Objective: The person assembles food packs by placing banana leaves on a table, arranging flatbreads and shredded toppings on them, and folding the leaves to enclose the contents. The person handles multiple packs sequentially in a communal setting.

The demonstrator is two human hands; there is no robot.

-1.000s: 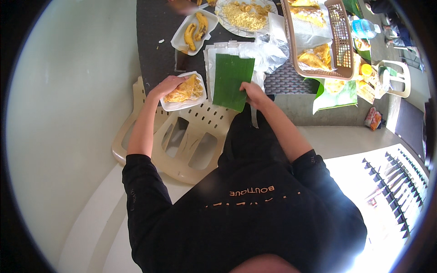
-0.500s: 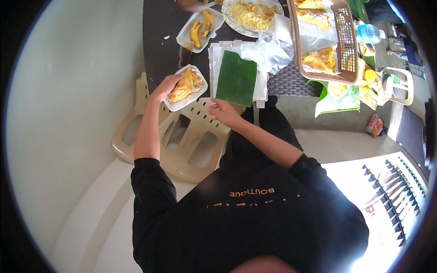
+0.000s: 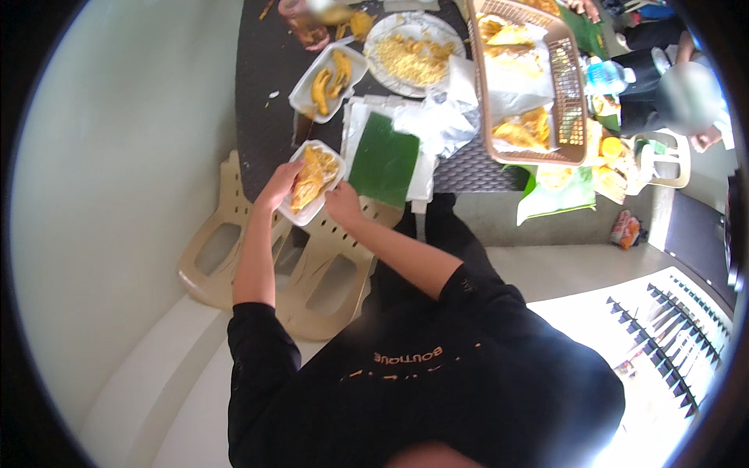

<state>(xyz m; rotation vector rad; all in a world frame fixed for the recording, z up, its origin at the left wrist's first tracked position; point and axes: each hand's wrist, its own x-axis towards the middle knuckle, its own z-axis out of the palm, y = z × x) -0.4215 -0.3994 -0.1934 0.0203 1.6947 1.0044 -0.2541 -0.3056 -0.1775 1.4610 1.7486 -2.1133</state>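
A white foam container (image 3: 337, 160) holds a folded, golden fried pastry (image 3: 308, 178) beside some shredded filling. My left hand (image 3: 278, 186) grips the container's left side, thumb near the pastry. On the opposite side my right hand (image 3: 343, 204) is closed at the container's rim, its fingertips partly hidden. Just right of it, a cut piece of banana leaf (image 3: 384, 160) lies on white sheets (image 3: 424, 175). A crumpled clear plastic bag (image 3: 441, 121) rests on the sheets' far right corner.
Beyond are a foam tray (image 3: 299, 103) of bananas and a plate (image 3: 376, 72) of shredded food. A brown basket (image 3: 573, 117) of fried pastries stands right, near a water bottle (image 3: 610, 76). Beige chairs (image 3: 312, 292) sit below the table edge. Another person (image 3: 651, 78) is at far right.
My right hand has moved left from near the banana leaf to the container's right rim and closed there. My left hand stays on the container. The view has shifted, showing a person at far right.
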